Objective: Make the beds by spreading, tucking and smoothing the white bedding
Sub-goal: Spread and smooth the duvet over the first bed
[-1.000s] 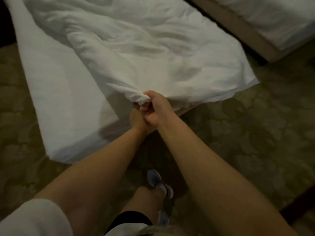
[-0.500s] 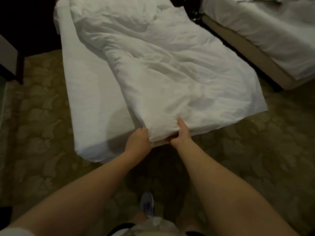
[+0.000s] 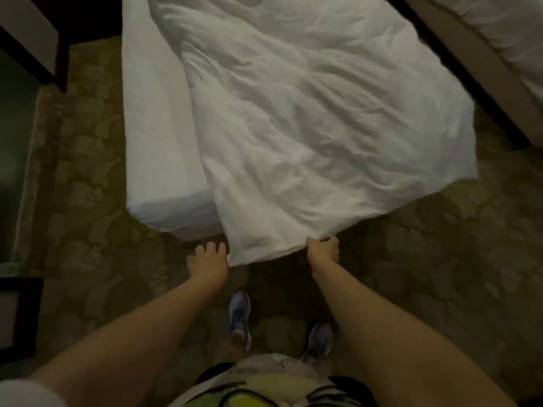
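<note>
Fingers (image 3: 331,241) of the right hand (image 3: 323,254) curl round the foot hem of a soft, crumpled white fabric duvet (image 3: 323,127); the left hand (image 3: 207,261) is spread, empty, just beside its near corner. The duvet lies askew on a white-sheeted mattress (image 3: 152,127), overhanging the foot; light and limp, it looks best taken by both bottom corners.

White duvet (image 3: 308,118) across sheeted mattress (image 3: 155,136)

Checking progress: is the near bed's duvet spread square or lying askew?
Askew. The duvet lies diagonally and wrinkled, leaving the mattress bare along its left; the right hand grips its foot edge.
</note>
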The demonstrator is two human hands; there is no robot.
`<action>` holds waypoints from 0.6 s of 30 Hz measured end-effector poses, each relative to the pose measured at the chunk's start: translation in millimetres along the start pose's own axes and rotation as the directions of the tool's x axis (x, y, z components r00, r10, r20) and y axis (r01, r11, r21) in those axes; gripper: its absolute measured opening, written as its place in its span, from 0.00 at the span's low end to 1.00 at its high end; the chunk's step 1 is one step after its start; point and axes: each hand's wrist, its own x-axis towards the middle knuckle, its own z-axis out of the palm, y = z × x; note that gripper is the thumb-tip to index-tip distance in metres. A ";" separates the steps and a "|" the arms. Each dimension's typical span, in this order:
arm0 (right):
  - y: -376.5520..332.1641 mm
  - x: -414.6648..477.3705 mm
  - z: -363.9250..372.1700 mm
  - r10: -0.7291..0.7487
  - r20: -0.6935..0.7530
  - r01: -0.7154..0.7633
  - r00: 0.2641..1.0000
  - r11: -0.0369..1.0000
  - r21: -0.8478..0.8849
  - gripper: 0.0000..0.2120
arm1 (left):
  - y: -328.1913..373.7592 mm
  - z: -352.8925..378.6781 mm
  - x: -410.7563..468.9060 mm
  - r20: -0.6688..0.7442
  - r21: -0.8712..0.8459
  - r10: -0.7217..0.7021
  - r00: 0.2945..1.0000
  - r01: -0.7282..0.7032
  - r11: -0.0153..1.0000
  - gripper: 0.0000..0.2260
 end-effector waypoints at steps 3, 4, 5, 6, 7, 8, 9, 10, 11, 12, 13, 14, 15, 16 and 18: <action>-10.0 10.3 -39.8 -0.342 0.058 0.333 0.938 0.841 -0.427 0.32 | 42.1 -6.3 -8.1 -0.094 0.009 0.033 0.995 -0.033 0.999 0.23; -13.5 11.1 -50.9 -0.429 0.115 0.423 0.896 0.747 -0.513 0.32 | 60.3 -12.2 -9.7 -0.137 0.023 0.067 0.988 -0.065 0.998 0.23; -17.4 11.3 -62.9 -0.494 0.157 0.487 0.855 0.663 -0.568 0.32 | 79.0 -20.3 -11.8 -0.183 0.041 0.101 0.978 -0.095 0.995 0.24; -22.1 12.9 -74.7 -0.538 0.186 0.529 0.823 0.603 -0.597 0.32 | 97.3 -30.3 -14.5 -0.218 0.058 0.129 0.967 -0.119 0.991 0.25; -28.3 14.5 -87.6 -0.570 0.197 0.554 0.798 0.564 -0.612 0.31 | 114.3 -40.8 -16.7 -0.239 0.073 0.151 0.959 -0.137 0.988 0.25; -34.0 18.8 -100.1 -0.603 0.189 0.570 0.775 0.538 -0.621 0.30 | 129.8 -51.6 -18.8 -0.253 0.086 0.170 0.952 -0.153 0.984 0.26; -40.2 22.8 -112.7 -0.636 0.175 0.582 0.752 0.516 -0.628 0.30 | 143.1 -61.6 -20.4 -0.265 0.103 0.186 0.946 -0.164 0.981 0.27; -46.3 26.0 -124.4 -0.659 0.167 0.593 0.733 0.499 -0.632 0.30 | 154.0 -71.1 -22.0 -0.277 0.119 0.196 0.941 -0.170 0.978 0.28; -53.1 29.1 -136.5 -0.674 0.164 0.601 0.720 0.488 -0.634 0.29 | 164.2 -80.5 -22.5 -0.290 0.138 0.206 0.934 -0.172 0.975 0.28; -60.5 33.3 -148.0 -0.687 0.156 0.604 0.710 0.481 -0.635 0.30 | 173.5 -90.1 -21.7 -0.304 0.159 0.214 0.928 -0.172 0.972 0.28; -69.0 37.3 -158.2 -0.697 0.148 0.608 0.701 0.477 -0.635 0.30 | 182.3 -99.8 -20.3 -0.318 0.174 0.217 0.923 -0.169 0.970 0.27; -78.5 42.1 -166.8 -0.710 0.137 0.611 0.691 0.473 -0.635 0.29 | 191.0 -110.4 -17.8 -0.333 0.179 0.222 0.916 -0.170 0.969 0.26; -88.2 47.7 -174.0 -0.719 0.125 0.612 0.684 0.472 -0.635 0.29 | 199.4 -120.5 -13.7 -0.351 0.176 0.228 0.908 -0.175 0.969 0.26; -97.9 54.1 -180.0 -0.726 0.110 0.608 0.679 0.472 -0.639 0.28 | 208.3 -130.7 -8.6 -0.368 0.169 0.237 0.899 -0.186 0.968 0.25; -117.4 68.0 -191.6 -0.729 0.103 0.603 0.677 0.468 -0.646 0.28 | 228.1 -150.6 4.3 -0.397 0.154 0.258 0.881 -0.213 0.965 0.25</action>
